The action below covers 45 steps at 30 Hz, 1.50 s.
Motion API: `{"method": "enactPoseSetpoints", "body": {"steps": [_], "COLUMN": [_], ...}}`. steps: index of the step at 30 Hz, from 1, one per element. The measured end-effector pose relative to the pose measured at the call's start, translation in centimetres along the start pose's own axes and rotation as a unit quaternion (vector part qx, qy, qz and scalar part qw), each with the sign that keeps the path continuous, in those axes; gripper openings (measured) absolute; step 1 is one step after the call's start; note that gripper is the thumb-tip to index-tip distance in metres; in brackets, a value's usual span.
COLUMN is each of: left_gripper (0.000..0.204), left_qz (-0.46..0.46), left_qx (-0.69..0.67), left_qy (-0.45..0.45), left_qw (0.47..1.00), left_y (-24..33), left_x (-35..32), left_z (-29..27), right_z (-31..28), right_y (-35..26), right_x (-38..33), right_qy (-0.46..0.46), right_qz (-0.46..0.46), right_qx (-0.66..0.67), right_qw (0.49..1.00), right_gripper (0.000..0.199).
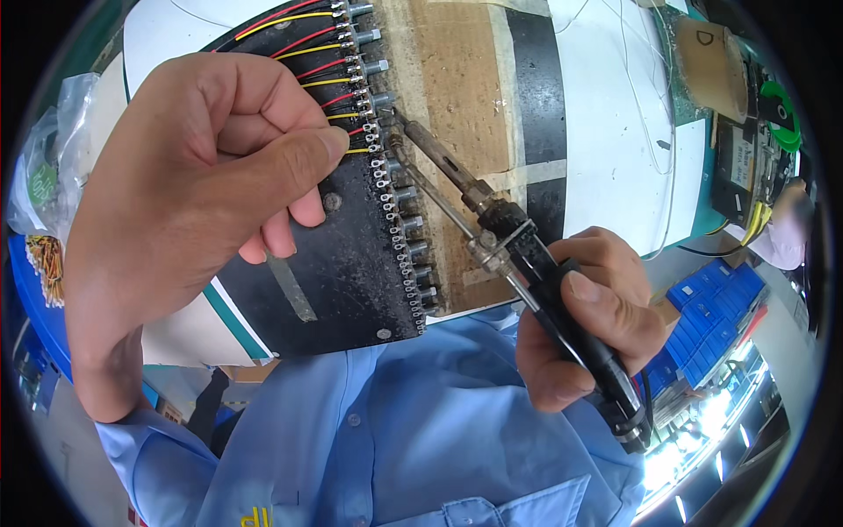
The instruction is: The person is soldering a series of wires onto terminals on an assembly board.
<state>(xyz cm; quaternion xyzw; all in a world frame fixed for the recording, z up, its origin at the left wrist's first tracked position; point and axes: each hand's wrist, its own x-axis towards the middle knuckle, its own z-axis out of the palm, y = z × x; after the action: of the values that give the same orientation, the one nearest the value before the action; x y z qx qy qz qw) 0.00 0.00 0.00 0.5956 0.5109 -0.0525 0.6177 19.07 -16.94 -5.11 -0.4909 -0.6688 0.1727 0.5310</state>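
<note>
My right hand (587, 318) grips a black-handled soldering iron (505, 233) with a thin metal feed tube beside its tip. The tip rests against a row of small metal terminals (384, 154) along the edge of a black jig plate (347, 263). Red and yellow wires (307, 53) lie side by side on the plate's upper part, each ending at a terminal. My left hand (189, 198) is over the plate, thumb and fingers pinched on the wires just left of the terminal under the tip. Lower terminals hold no wires.
A brown worn board (461, 97) lies right of the plate on a white and black table surface (606, 132). A plastic bag with loose wires (44, 255) sits at far left. Blue bins (711, 307) and a green tape roll (781, 114) are at right. My blue shirt (395, 430) fills the bottom.
</note>
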Motion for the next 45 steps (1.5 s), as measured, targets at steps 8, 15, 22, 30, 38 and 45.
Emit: {"method": "enactPoseSetpoints", "body": {"steps": [8, 15, 22, 30, 38, 45], "left_gripper": [0.015, 0.016, 0.015, 0.017, 0.022, 0.032], "left_qz": [-0.009, -0.001, 0.03, 0.031, 0.025, 0.143], "left_qx": [-0.018, -0.022, -0.013, -0.005, -0.021, -0.064], "left_qy": [-0.011, -0.02, -0.024, -0.034, -0.072, -0.086], "left_qw": [1.0, 1.0, 0.999, 0.999, 0.997, 0.984], "left_y": [0.2, 0.7, 0.8, 0.4, -0.9, -1.3], "left_x": [-0.1, -0.2, -0.5, -0.5, -0.1, -0.9], "left_z": [-0.1, -0.1, 0.0, -0.2, -1.0, -2.1], "right_z": [0.1, -4.2, -8.2, -3.0, 0.2, 1.3], "right_y": [-0.4, 0.2, 4.2, 0.5, 0.0, 0.9], "right_x": [-0.8, 0.0, 2.2, 0.8, -2.7, -1.2], "right_qy": [0.233, 0.427, 0.314, 0.308, 0.136, 0.228], "right_qz": [0.058, 0.089, 0.166, 0.041, -0.024, 0.04], "right_qx": [0.124, 0.22, -0.197, -0.143, 0.022, -0.025], "right_qw": [0.963, 0.873, 0.914, 0.94, 0.99, 0.972], "right_gripper": [0.04, 0.051, 0.03, 0.055, 0.05, 0.062]}}
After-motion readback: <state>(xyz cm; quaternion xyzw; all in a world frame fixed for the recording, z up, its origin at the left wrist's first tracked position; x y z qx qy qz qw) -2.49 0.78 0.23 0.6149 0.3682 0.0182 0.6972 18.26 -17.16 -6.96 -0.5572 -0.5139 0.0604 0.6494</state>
